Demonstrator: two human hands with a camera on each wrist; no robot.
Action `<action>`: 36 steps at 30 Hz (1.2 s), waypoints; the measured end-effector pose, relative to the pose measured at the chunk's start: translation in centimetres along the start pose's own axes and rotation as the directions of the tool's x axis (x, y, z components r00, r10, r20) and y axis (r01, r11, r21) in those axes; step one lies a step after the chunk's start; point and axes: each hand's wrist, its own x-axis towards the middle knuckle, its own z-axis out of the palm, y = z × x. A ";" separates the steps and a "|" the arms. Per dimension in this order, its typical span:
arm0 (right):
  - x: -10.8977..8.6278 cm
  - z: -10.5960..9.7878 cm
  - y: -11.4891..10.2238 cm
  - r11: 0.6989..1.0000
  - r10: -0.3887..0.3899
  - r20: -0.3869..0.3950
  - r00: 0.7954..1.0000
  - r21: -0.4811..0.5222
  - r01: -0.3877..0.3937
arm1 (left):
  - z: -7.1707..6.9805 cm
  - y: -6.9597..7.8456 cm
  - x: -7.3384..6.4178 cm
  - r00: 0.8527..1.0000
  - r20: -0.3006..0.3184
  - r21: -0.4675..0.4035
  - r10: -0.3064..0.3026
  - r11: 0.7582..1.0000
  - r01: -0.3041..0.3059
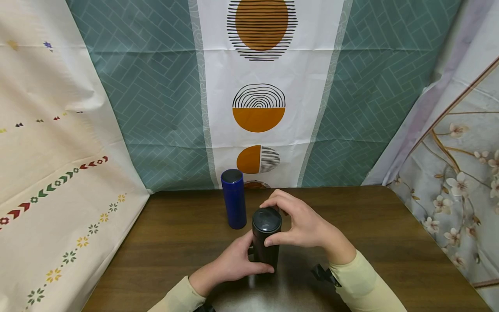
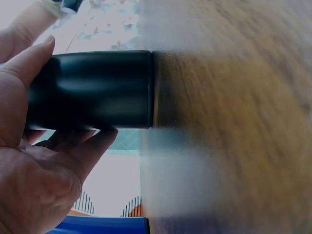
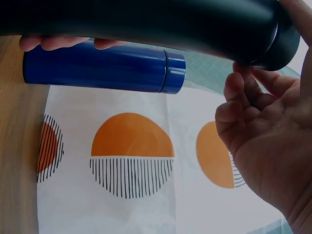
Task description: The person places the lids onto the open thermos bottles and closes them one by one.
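Note:
A black thermos bottle stands upright on the wooden table, its base right at the tabletop in the left wrist view. My left hand grips the lower body, thumb across the near side and fingers behind it. Up at the dark lid, my right hand curls its thumb and fingers round the rim. In the right wrist view a thin seam shows between bottle body and lid. Behind and to the left stands a blue thermos bottle with a dark top, touched by neither hand.
The brown wooden table ends at a hanging teal and white cloth with orange circles. A cream patterned cloth hangs at the left, and a floral one at the right. Dark straps sit at both sleeves.

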 end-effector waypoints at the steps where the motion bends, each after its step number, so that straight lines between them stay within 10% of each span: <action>1: 0.0 0.0 0.0 1.000 -0.001 0.008 1.000 0.011 0.001 | 0.0 0.0 0.0 1.000 -0.002 0.003 0.000 1.000 0.000; 17: -0.3 0.0 1.0 0.974 -0.061 0.098 0.993 0.224 0.038 | -0.1 -0.1 -0.1 1.000 0.016 0.005 -0.015 1.000 0.015; 36: -0.2 0.0 0.7 0.991 0.006 -0.027 1.000 0.135 -0.003 | 0.0 0.1 0.0 1.000 -0.022 0.017 0.003 1.000 -0.002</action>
